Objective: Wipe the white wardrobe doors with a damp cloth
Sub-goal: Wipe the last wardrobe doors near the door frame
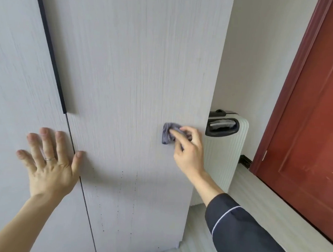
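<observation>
**A:** Where is the cloth?

**B:** The grey-blue cloth [167, 134] is bunched under the right hand [187, 146]. The fingers curl round it and press it to the right wardrobe door [136, 66], near that door's outer edge.

**A:** And the other hand?

**B:** The left hand [50, 158] lies flat with its fingers spread, well left of the cloth and slightly lower. Its palm is on the left wardrobe door [14, 69] and its thumb crosses the seam. One finger wears a ring [49, 159]. Just right of the gripping hand stands a pale ribbed suitcase [229, 158], and beyond it a red door [313, 114].
</observation>
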`<state>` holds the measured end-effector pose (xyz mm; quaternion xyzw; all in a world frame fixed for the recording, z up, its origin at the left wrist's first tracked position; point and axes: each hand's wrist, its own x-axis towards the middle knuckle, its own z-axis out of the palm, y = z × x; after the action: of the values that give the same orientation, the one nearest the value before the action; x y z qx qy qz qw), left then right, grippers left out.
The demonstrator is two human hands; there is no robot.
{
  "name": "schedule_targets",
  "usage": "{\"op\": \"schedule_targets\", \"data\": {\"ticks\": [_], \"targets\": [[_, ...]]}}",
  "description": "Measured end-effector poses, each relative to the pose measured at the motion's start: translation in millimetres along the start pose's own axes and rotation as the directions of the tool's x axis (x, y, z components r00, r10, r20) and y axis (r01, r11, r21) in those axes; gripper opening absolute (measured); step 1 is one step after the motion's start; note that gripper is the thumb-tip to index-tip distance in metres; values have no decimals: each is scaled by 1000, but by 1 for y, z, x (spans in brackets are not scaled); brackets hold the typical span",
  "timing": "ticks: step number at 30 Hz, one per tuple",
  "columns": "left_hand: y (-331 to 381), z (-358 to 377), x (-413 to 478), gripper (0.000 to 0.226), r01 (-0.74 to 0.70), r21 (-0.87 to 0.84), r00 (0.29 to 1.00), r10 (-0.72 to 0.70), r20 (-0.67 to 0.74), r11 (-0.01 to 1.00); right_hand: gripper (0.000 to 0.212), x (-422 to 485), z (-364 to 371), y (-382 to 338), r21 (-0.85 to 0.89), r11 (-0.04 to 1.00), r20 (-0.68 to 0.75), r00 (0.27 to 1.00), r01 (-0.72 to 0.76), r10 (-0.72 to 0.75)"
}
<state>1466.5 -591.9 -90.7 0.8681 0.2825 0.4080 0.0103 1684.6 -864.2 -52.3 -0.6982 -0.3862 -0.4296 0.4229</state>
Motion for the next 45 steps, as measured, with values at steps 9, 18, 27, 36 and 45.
{"op": "schedule_targets", "data": {"ticks": [9, 18, 27, 36, 45], "targets": [[6, -8, 5, 81, -12, -1, 999, 12, 37, 1000, 38, -5, -4, 24, -50, 998, -46, 999, 23, -25], [12, -16, 8, 80, -6, 12, 999, 5, 51, 1000, 46, 86, -27, 20, -56, 987, -270, 954, -151, 131], [3, -6, 8, 79, -19, 26, 999, 17, 45, 999, 45, -100, 34, 22, -78, 994, 165, 984, 76, -62], [-21, 6, -28, 68, -73, 9, 987, 71, 146, 997, 41, -71, 58, -22, -6, 998, 66, 996, 68, -68], [-45, 43, -111, 65, -104, 142, 976, 73, 207, 984, 48, -160, 100, -26, -32, 958, 172, 945, 286, -276]]}}
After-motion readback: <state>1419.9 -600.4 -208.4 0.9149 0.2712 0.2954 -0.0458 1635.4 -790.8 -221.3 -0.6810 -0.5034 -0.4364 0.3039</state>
